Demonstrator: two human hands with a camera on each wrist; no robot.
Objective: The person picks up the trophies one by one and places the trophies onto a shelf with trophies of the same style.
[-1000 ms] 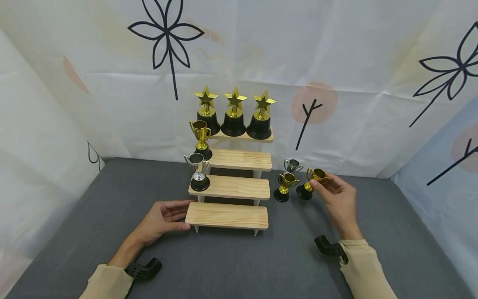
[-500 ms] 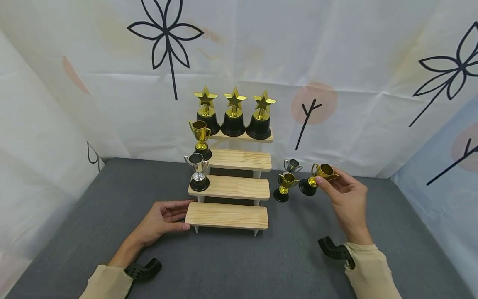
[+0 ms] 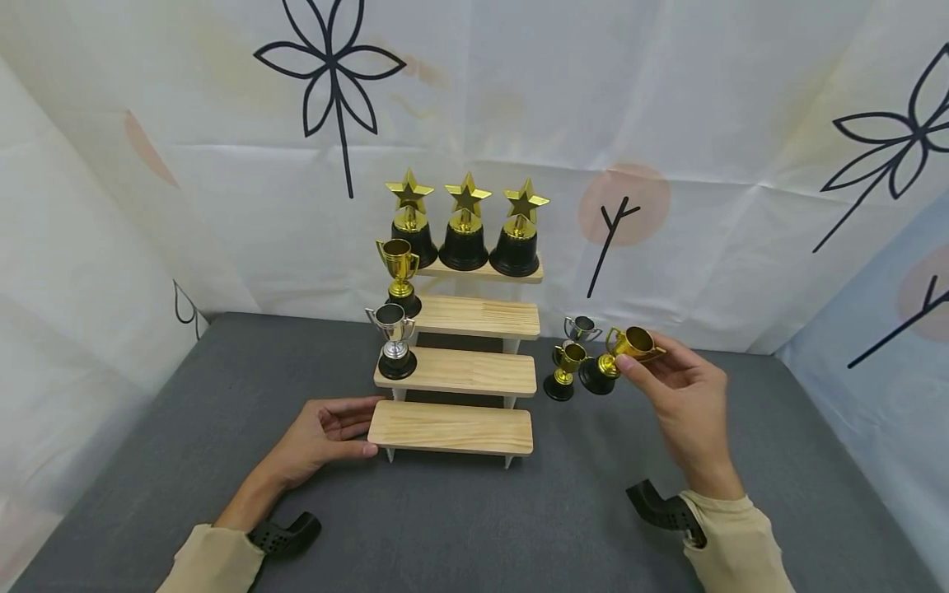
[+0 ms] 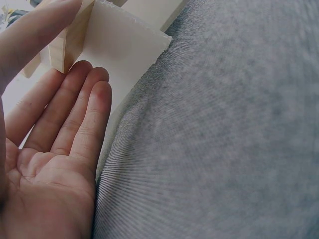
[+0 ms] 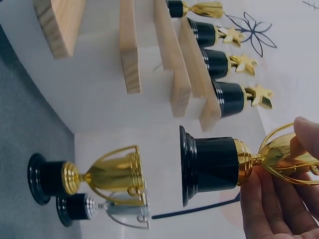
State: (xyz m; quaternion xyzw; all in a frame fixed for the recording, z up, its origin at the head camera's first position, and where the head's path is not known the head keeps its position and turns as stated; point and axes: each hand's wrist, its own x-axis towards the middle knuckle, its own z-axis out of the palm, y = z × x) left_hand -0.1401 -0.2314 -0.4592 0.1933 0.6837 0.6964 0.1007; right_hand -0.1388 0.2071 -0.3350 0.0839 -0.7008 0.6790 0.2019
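Note:
My right hand (image 3: 678,387) pinches a small gold cup trophy (image 3: 617,354) by its bowl, tilted with its black base (image 5: 207,164) pointing left, lifted off the grey mat. Beside it a second gold cup (image 3: 565,371) and a small silver cup (image 3: 582,329) stand on the mat. My left hand (image 3: 326,432) lies open against the left end of the lowest step (image 3: 451,427) of a four-step wooden stand, fingers (image 4: 75,124) straight beside the white side panel (image 4: 122,47). On the stand are a silver cup (image 3: 393,339), a gold cup (image 3: 399,272) and three gold star trophies (image 3: 465,222).
A grey mat (image 3: 474,511) covers the table. White cloth with black flower prints (image 3: 329,82) hangs close behind the stand and along both sides. The steps' middle and right parts are bare wood (image 3: 482,317).
My right hand lifted the gold cup off the mat, tilted it, then carried it slightly left towards the other cups. The left hand has not moved.

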